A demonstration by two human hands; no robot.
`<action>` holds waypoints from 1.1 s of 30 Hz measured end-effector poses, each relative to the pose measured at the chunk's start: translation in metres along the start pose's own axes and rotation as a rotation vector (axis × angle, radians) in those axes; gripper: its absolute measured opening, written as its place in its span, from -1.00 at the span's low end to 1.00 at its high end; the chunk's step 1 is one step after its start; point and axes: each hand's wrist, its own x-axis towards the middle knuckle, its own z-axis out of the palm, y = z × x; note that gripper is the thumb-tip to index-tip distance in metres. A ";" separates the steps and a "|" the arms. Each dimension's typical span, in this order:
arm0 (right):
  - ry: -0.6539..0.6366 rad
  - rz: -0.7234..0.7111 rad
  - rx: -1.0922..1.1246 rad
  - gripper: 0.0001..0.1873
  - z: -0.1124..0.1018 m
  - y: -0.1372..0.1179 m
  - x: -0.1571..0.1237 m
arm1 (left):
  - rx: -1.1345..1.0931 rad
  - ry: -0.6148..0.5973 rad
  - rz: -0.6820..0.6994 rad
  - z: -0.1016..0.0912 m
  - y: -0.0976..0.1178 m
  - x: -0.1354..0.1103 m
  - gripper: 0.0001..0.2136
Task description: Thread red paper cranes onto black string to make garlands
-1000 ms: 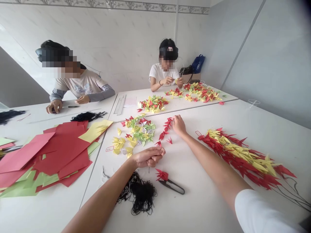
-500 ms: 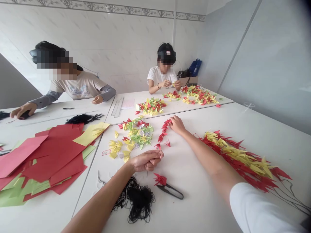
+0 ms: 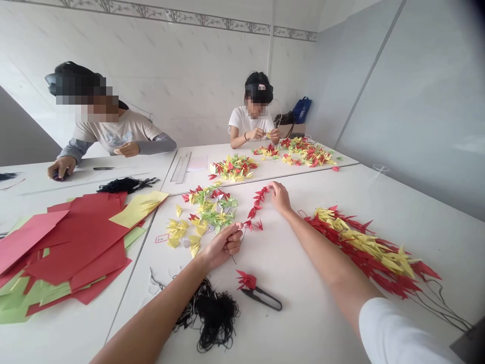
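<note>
A row of red paper cranes lies in a strung line at the middle of the table. My right hand is closed at the far end of this string, fingertips against the last crane. My left hand makes a loose fist at the near end, pinching a dark thread whose tail hangs below it. One red crane rests just right of the line. Closer to me, another red crane touches the tip of black thread snips. Left of the snips spreads a tangle of black thread.
Yellow, green and red folded pieces lie beyond my left hand. Finished crane strings lie on the right, under my right forearm's side. Coloured paper sheets cover the left. Two co-workers sit across the table, near rulers.
My left hand has moved forward, closer to the near end of the crane string. My right hand has shifted slightly right. The left co-worker has drawn one hand inward and raised the other.
</note>
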 end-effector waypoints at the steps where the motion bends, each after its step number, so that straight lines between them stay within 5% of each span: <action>1: 0.013 -0.009 0.019 -0.58 -0.001 -0.001 -0.001 | -0.002 -0.002 0.001 0.000 0.000 0.000 -0.79; 7: 0.071 -0.055 0.087 -0.60 -0.006 -0.011 -0.011 | -0.014 0.009 -0.008 -0.001 0.002 0.000 -0.79; 13: -0.118 -0.262 0.106 -0.55 -0.013 -0.025 -0.028 | -0.004 -0.001 -0.020 0.000 0.004 0.000 -0.84; 17: -0.236 -0.245 0.005 -0.51 -0.015 -0.030 -0.028 | 0.011 0.004 -0.013 0.001 0.004 0.000 -0.85; 33: -0.207 -0.370 0.108 -0.55 -0.022 -0.040 -0.039 | 0.015 0.020 -0.007 0.005 0.006 -0.001 -0.85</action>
